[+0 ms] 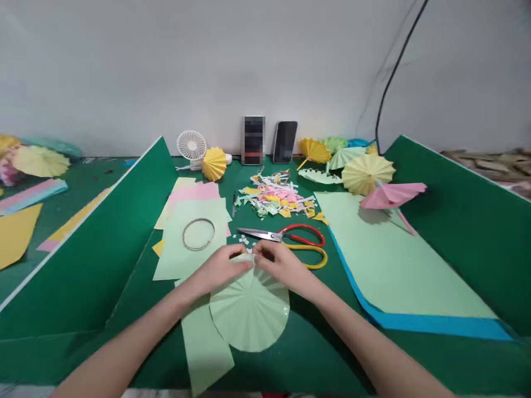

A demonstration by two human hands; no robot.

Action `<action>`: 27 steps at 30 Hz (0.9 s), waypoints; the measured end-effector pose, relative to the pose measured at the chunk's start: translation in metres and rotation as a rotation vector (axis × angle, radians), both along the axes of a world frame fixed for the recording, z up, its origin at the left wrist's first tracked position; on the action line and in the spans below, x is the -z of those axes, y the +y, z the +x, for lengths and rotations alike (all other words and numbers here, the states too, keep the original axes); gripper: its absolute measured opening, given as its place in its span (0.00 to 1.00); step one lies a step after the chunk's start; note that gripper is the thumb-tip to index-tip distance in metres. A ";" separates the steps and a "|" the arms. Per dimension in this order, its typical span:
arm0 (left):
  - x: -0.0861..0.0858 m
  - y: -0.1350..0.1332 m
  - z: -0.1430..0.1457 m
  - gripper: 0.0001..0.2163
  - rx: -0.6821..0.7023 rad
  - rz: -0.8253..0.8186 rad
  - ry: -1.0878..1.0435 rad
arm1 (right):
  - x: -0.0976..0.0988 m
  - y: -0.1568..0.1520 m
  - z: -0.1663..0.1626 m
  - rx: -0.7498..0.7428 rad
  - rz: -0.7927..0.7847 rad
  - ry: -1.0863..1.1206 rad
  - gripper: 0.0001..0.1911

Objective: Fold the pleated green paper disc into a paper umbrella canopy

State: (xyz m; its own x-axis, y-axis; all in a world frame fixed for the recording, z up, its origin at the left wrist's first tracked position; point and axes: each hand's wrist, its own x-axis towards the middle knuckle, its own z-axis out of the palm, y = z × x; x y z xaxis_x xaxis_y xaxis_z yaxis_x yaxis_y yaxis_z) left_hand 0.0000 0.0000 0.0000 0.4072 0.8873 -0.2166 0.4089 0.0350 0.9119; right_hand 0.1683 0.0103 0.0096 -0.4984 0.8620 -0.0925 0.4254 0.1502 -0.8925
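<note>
A pleated light green paper disc (251, 315) lies spread like a fan in front of me. My left hand (228, 266) pinches its far edge between thumb and fingers. Close beside it, my right hand (279, 262) pinches the same edge, and the thumbs nearly meet. The folds run out from the disc's middle. Under its left side lies a light green paper strip (203, 345). Just beyond my right hand are scissors (282, 236) with one red and one yellow handle, blades pointing left. A ring of tape (198, 234) rests on light green paper sheets (174, 265).
Paper scraps (277, 193) are heaped behind the scissors. Paper umbrellas, including a pink one (392, 196), sit at the right over green and blue sheets (398, 265). Green partitions (99, 243) flank the table. A small fan (191, 146) and two phones (285, 142) stand at the wall.
</note>
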 end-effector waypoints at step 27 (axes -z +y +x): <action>-0.073 -0.014 -0.001 0.31 -0.127 0.374 -0.451 | 0.004 0.004 0.000 0.044 0.147 -0.072 0.05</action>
State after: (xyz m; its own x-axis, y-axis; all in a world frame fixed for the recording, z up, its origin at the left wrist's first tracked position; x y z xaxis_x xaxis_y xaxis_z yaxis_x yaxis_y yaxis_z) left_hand -0.0008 -0.0138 0.0728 0.2725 0.9175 0.2896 -0.0075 -0.2989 0.9542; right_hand 0.1678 0.0140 0.0055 -0.4563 0.8898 0.0025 0.4964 0.2568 -0.8292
